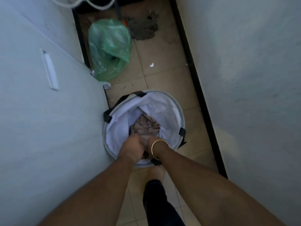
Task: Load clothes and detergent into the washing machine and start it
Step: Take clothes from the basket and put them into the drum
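Observation:
A round white laundry basket (177, 110) with black handles stands on the tiled floor right below me. Brownish clothes (146, 125) lie bunched at its bottom. Both my hands reach down into it. My left hand (133, 146) is curled around the near part of the brown cloth. My right hand (149, 142), with a gold bangle on the wrist, is mostly hidden behind the left hand and the cloth; its fingers seem buried in the fabric. The white side of the washing machine (48, 119) fills the left of the view.
A green plastic bag (109, 48) sits on the floor beyond the basket, with a grey mop head (143, 28) behind it. White hoses (92, 4) hang at the top. A white wall (252, 79) closes the right side of this narrow passage.

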A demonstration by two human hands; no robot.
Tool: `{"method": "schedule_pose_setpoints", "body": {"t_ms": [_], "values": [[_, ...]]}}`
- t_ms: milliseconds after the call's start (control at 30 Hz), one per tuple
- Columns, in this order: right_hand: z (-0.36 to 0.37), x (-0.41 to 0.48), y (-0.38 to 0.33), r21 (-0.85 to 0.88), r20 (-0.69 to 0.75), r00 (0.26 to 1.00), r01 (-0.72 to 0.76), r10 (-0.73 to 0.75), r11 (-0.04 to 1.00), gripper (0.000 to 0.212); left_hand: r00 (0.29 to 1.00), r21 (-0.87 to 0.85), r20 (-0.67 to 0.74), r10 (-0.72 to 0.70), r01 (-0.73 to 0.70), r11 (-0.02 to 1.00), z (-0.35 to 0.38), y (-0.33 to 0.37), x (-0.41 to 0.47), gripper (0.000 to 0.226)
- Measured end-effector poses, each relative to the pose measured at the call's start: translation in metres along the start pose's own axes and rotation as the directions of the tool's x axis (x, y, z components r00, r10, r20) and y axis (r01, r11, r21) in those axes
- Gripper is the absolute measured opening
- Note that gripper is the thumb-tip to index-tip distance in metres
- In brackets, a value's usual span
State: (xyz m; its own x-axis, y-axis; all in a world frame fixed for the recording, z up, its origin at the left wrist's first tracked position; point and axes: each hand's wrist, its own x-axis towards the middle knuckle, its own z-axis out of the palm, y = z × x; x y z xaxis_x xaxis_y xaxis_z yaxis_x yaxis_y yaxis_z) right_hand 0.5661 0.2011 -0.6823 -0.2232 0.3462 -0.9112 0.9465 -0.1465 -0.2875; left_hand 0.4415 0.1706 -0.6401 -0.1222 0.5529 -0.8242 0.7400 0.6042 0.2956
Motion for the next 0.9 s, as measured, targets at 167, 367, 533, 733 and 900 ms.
{"method": "schedule_pose_setpoints", "body": {"t_ms": [167,367,533,733,900], "values": [[-0.066,-0.111,-0.035,0.083,-0.126,0.992,0.029,-0.019,0.996,0.041,0.998,-0.005,-0.031,0.055,-0.055,0.998,-0.061,0.038,-0.074,0.034],[-0.177,-0.311,-0.106,0.131,-0.371,0.918,0.202,-0.141,0.971,0.024,0.950,0.019,-0.038,0.311,-0.311,0.950,-0.159,0.100,-0.204,0.058],[-0.221,-0.462,-0.163,0.172,-0.593,0.741,0.498,-0.314,0.850,0.040,0.860,-0.085,-0.219,0.461,-0.487,0.869,-0.222,0.122,-0.293,0.049],[-0.233,-0.604,-0.241,0.301,-0.837,0.459,0.841,-0.299,0.450,0.034,0.624,-0.164,-0.551,0.554,-0.732,0.662,-0.315,0.112,-0.414,0.022],[-0.230,-0.648,-0.302,0.284,-0.952,0.299,0.944,-0.072,0.170,0.017,0.504,-0.210,-0.726,0.468,-0.811,0.546,-0.427,0.064,-0.520,0.034]]}}
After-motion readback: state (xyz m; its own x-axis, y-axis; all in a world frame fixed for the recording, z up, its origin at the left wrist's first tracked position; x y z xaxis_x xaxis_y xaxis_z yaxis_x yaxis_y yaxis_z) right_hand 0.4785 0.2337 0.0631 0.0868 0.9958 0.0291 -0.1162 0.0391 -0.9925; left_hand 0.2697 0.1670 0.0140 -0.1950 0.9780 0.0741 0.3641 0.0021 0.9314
